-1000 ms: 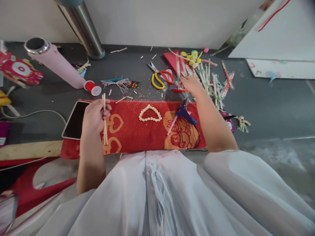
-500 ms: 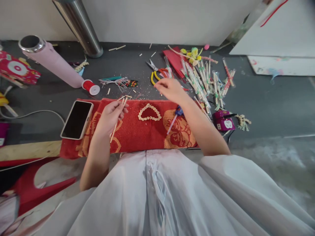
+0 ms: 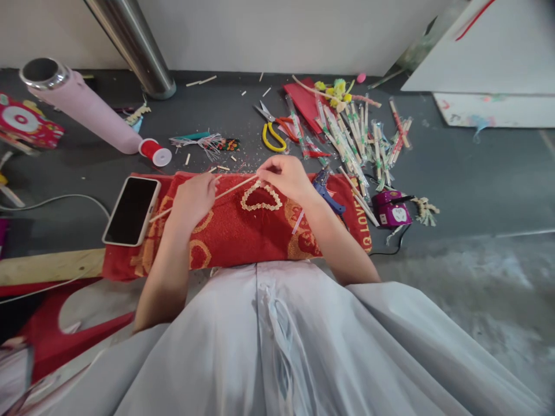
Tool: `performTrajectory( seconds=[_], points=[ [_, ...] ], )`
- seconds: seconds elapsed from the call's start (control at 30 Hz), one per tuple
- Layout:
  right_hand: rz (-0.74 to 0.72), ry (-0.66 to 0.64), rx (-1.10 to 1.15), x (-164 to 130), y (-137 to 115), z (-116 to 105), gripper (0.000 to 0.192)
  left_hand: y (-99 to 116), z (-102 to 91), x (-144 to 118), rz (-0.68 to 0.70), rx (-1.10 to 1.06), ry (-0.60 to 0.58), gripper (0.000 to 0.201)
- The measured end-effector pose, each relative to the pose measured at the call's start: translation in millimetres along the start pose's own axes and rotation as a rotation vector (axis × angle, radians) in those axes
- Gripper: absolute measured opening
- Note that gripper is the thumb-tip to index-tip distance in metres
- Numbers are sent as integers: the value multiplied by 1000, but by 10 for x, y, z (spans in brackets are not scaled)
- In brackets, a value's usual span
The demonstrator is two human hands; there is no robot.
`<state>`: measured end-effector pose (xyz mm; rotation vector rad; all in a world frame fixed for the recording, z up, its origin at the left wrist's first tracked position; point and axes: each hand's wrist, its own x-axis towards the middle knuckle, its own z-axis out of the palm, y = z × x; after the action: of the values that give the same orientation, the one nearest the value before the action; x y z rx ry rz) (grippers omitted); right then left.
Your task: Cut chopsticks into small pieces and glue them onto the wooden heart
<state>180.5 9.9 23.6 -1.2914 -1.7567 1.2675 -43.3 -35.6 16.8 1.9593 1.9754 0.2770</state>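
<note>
We are sitting with pale grey cloth point(image 3: 277, 341) spreading across our lap nearest the camera, and just beyond it a red towel point(image 3: 225, 231) with orange heart patterns is lying flat on the dark counter point(image 3: 468, 173). Our left hand point(image 3: 193, 196) is curling around a thin wooden stick point(image 3: 229, 189), which is running at a slant across the towel, while our right hand point(image 3: 284, 176) is pinching the stick's far end between fingertips, so both hands are closing on the same stick. Just under our right hand a small heart point(image 3: 261, 197) made of pale beads or short pieces is resting on the towel. A phone point(image 3: 131, 210) with a dark screen is lying at the towel's left edge, and a blue glue gun point(image 3: 326, 190) is lying on the towel's right part beside our right wrist. Further right a small purple box point(image 3: 392, 209) is sitting on the counter. Beyond the towel, yellow-handled scissors point(image 3: 273, 136) are lying near a scattered heap of wrapped sticks point(image 3: 355, 136). To the left a red thread spool point(image 3: 155, 152) is touching a pink cylinder point(image 3: 82, 104), and a metal pole point(image 3: 139, 49) is rising at the back wall.
</note>
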Motion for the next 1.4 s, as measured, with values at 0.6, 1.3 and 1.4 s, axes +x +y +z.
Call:
performTrajectory(
  seconds=[0.6,1.3,1.4],
  points=[
    [-59,106,266,-488,118,94,12,492,52,-286,384,-314,-95,33],
    [106,537,-490,-1406,609,-591,14,545,467,-703,267,-124,-29,35],
    [117,557,-592,-1402,597,-673,14,545,481,-717,258,-126,10,38]
  ],
)
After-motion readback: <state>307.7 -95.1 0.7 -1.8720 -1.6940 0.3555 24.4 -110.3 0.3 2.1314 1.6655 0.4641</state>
